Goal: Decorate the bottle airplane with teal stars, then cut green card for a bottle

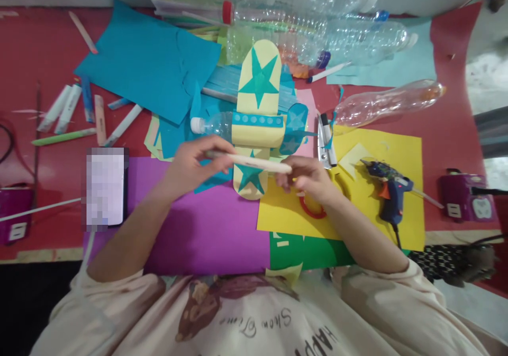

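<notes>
My left hand (202, 160) pinches a slim cream-white marker (260, 162), held level in front of me. Curled at the marker's right end is my right hand (309, 176); a tiny yellow spot shows between its fingertips, and I cannot make out what they hold. Just beyond lies a plane made from a clear plastic bottle (216, 124) wrapped in pale yellow paper. Its long yellow wing (257, 102) carries teal stars, and a blue strip with pale dots runs along the body. Blue tail pieces (294, 128) stand at its right end.
Purple paper (206, 234) and yellow paper (377, 139) cover the near table. A glue gun (391, 189) and red-and-yellow scissors (311, 208) lie right. A phone (105, 189) and several markers (69, 107) are left. Several clear bottles (278, 17) line the back.
</notes>
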